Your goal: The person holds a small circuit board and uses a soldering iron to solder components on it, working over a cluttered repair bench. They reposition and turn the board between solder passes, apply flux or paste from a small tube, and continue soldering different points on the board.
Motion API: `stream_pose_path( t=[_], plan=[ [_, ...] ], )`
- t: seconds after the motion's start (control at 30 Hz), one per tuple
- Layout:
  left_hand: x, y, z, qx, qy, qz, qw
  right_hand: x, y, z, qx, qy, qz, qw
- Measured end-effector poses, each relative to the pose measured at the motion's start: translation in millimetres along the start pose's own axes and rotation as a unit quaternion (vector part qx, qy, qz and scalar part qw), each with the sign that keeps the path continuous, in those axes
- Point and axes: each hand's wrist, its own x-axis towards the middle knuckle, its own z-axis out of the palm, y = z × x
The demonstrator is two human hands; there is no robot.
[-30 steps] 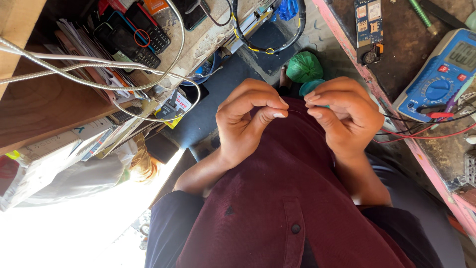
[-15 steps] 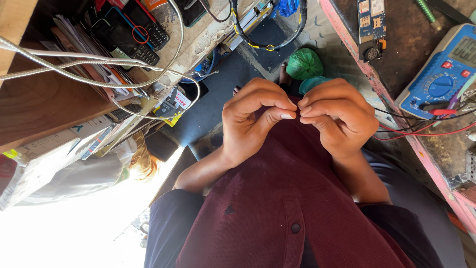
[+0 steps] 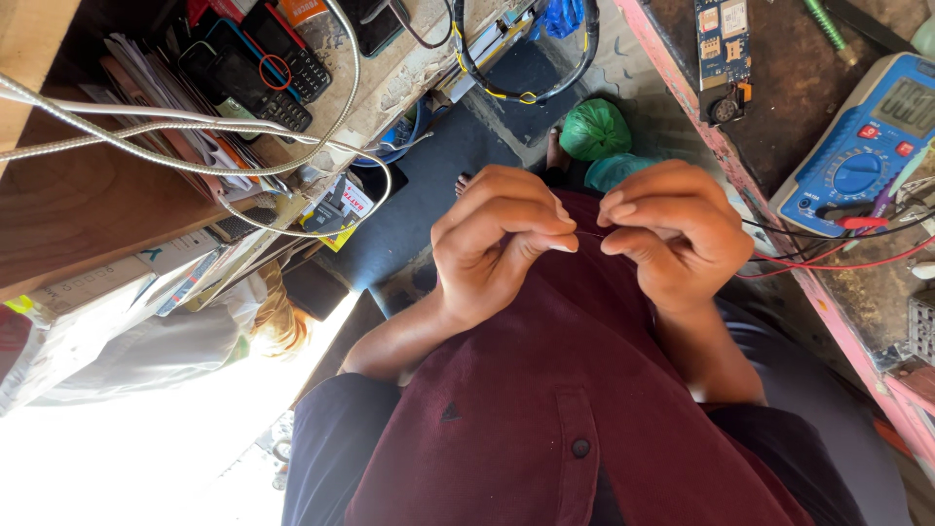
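1. The grip: the left hand (image 3: 502, 244) and the right hand (image 3: 677, 234) meet fingertip to fingertip, each pinching one end of a thin wire (image 3: 588, 234), a fine pale strand that spans the small gap between them.
2. The left hand's thumb and forefinger are closed tight on the wire's left end, with the other fingers curled in above.
3. The right hand's thumb and forefinger close on the wire's right end in the same narrow pinch, its knuckles turned up toward the camera.
4. The wire is held in the air in front of the person's dark red shirt (image 3: 545, 409), touching nothing but the fingers.
5. Just beyond the hands on the floor lie a green plastic bag (image 3: 594, 129) and a paler teal one (image 3: 623, 170) beside it.
6. To the right runs the worktop (image 3: 779, 88), with a blue multimeter (image 3: 862, 146) near its edge and red and black leads (image 3: 828, 261) trailing from it toward the right hand.
7. A small blue circuit board (image 3: 723, 49) lies further up the worktop.
8. To the left, a wooden shelf (image 3: 88, 205) holds old keypad phones (image 3: 258, 68), with bendy metal hoses (image 3: 175, 131) crossing in front of it.
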Motion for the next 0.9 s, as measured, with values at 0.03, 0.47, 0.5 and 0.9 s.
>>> stream_pose_path(
  t=[0.03,0.47,0.5,0.9],
  plan=[
    [1,0,1,0.009,-0.002,0.011,1.000,0,1,0,0.004,-0.001,-0.005,1.000],
    [1,1,3,0.002,-0.014,-0.019,1.000,3,2,4,0.076,0.012,0.005,0.997],
    [1,1,2,0.001,-0.012,-0.019,1.000,2,4,3,0.107,0.027,0.011,0.994],
    [2,2,1,0.005,-0.005,-0.014,1.000,-10,14,-13,0.059,0.060,0.028,0.996]
  ],
)
